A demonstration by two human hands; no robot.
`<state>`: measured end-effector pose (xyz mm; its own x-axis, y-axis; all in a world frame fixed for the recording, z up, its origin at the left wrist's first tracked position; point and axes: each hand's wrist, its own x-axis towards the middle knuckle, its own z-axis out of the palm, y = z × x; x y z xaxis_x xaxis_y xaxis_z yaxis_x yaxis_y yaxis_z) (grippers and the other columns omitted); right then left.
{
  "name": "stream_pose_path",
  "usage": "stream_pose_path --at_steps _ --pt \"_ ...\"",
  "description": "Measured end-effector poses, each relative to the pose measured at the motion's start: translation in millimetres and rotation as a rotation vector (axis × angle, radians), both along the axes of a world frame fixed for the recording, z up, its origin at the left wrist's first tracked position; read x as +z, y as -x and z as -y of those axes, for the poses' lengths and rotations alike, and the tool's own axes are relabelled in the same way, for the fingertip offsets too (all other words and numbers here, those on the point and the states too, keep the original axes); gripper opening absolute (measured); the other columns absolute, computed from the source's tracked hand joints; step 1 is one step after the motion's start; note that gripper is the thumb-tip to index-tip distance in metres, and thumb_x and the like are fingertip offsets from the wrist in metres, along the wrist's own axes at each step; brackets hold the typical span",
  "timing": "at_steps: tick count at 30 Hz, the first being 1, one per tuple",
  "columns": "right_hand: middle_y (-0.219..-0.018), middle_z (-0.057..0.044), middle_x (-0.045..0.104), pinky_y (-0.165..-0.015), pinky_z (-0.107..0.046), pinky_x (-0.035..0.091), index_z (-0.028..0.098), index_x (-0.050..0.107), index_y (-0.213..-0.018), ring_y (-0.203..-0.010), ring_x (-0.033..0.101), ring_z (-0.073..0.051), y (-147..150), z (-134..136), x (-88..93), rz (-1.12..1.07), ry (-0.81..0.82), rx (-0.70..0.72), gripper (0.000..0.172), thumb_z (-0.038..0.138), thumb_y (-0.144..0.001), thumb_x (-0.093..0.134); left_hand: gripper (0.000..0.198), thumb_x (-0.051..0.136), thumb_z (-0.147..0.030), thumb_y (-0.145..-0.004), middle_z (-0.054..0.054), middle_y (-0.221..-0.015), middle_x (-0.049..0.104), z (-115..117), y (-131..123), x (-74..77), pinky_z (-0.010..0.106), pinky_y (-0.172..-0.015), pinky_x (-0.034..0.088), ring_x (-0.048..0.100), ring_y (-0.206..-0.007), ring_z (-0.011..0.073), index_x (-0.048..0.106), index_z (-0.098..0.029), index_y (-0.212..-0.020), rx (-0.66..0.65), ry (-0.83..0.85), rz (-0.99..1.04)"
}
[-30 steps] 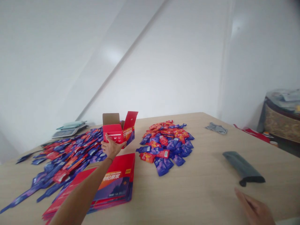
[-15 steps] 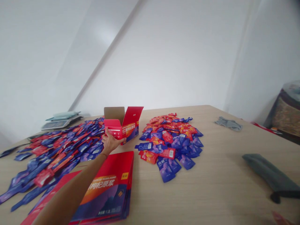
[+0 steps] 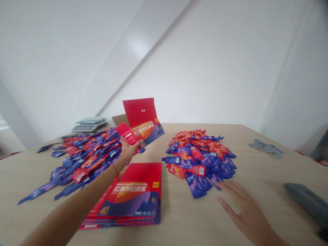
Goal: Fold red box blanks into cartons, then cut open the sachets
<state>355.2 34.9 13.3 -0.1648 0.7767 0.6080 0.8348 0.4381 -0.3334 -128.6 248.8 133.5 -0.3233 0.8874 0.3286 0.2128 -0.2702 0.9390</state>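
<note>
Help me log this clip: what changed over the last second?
The left hand has lifted the open red box off the table, tilting it toward the camera. The right hand has slid forward, open, to the near edge of the right sachet pile. The flat carton stack, left sachet pile, scale and grey pouch stayed put.

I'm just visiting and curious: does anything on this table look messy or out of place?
Only the left sachet heap: it sprawls loosely, strips straggling toward the table's edge. The flat cartons sit neatly stacked.
</note>
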Motion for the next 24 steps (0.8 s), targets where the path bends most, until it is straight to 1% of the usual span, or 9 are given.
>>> stream_pose_path --at_steps 4,7,9,11,15,18,20,21,24 --pt "-0.161 -0.014 0.049 -0.127 -0.056 0.032 0.022 0.042 -0.159 -0.152 0.04 -0.034 98 -83 71.1 -0.155 0.065 0.193 0.073 0.055 -0.097 0.061 0.114 0.091 -0.046 -0.075 0.016 -0.138 0.066 19 1 14.8 0.051 -0.102 0.06 0.072 -0.119 0.031 0.016 -0.029 -0.159 -0.135 0.011 0.116" --pt "-0.166 -0.02 0.039 -0.13 -0.06 0.021 0.016 0.035 -0.161 -0.158 0.026 -0.039 143 -151 125.9 -0.412 0.198 0.182 0.106 0.067 -0.079 0.078 0.115 0.093 -0.047 -0.072 0.015 -0.133 0.07 30 4 18.5 0.054 -0.099 0.06 0.074 -0.114 0.0335 0.022 -0.031 -0.161 -0.246 0.041 0.152" --pt "-0.158 -0.022 0.05 -0.127 -0.06 0.029 0.015 0.039 -0.156 -0.155 0.033 -0.041 162 -189 155.0 -0.612 0.357 0.206 0.115 0.067 -0.067 0.088 0.118 0.094 -0.046 -0.071 0.015 -0.135 0.07 35 8 15.2 0.055 -0.101 0.058 0.074 -0.116 0.0342 0.022 -0.032 -0.163 -0.362 0.04 0.175" --pt "-0.145 -0.019 0.063 -0.115 -0.055 0.047 0.018 0.045 -0.15 -0.14 0.053 -0.039 174 -213 171.8 -0.768 0.512 0.351 0.11 0.065 -0.063 0.092 0.119 0.092 -0.045 -0.073 0.014 -0.141 0.068 36 12 8.2 0.054 -0.104 0.056 0.071 -0.121 0.0337 0.018 -0.035 -0.165 -0.506 0.026 0.198" --pt "-0.116 -0.011 0.078 -0.09 -0.042 0.063 0.019 0.06 -0.131 -0.104 0.075 -0.03 182 -225 165.0 -0.93 0.691 0.649 0.087 0.05 -0.058 0.098 0.115 0.088 -0.043 -0.081 0.013 -0.151 0.062 24 20 -8.7 0.053 -0.11 0.05 0.067 -0.13 0.0322 0.012 -0.041 -0.168 -0.728 0.045 0.189" --pt "-0.097 -0.006 0.082 -0.08 -0.036 0.065 0.019 0.07 -0.111 -0.086 0.078 -0.026 175 -224 140.3 -1.058 0.694 0.659 0.068 0.036 -0.053 0.101 0.112 0.084 -0.055 -0.083 0.016 -0.156 0.056 0 25 -17.4 0.055 -0.112 0.047 0.065 -0.132 0.0344 0.014 -0.038 -0.169 -0.847 0.026 0.046" --pt "-0.088 -0.004 0.082 -0.075 -0.035 0.066 0.021 0.072 -0.1 -0.077 0.078 -0.025 162 -226 123.5 -1.189 0.635 0.594 0.056 0.032 -0.053 0.1 0.097 0.063 -0.069 -0.095 0.017 -0.163 0.048 -24 28 -23.1 0.052 -0.112 0.048 0.061 -0.137 0.0331 0.012 -0.036 -0.17 -0.813 -0.081 -0.197" --pt "-0.085 -0.003 0.081 -0.072 -0.034 0.067 0.021 0.072 -0.097 -0.074 0.078 -0.024 154 -228 116.2 -1.258 0.597 0.557 0.051 0.03 -0.055 0.099 0.082 0.039 -0.072 -0.104 0.016 -0.167 0.044 -38 30 -27.1 0.049 -0.111 0.049 0.06 -0.138 0.0295 0.007 -0.036 -0.17 -0.72 -0.135 -0.402" --pt "-0.08 0.0 0.08 -0.068 -0.034 0.068 0.025 0.072 -0.094 -0.07 0.078 -0.023 128 -240 99.2 -1.457 0.468 0.438 0.041 0.027 -0.06 0.095 0.065 0.02 -0.057 -0.112 0.017 -0.168 0.041 -80 41 -49.5 0.05 -0.114 0.047 0.057 -0.141 0.0286 0.015 -0.031 -0.17 -0.573 -0.094 -0.663"
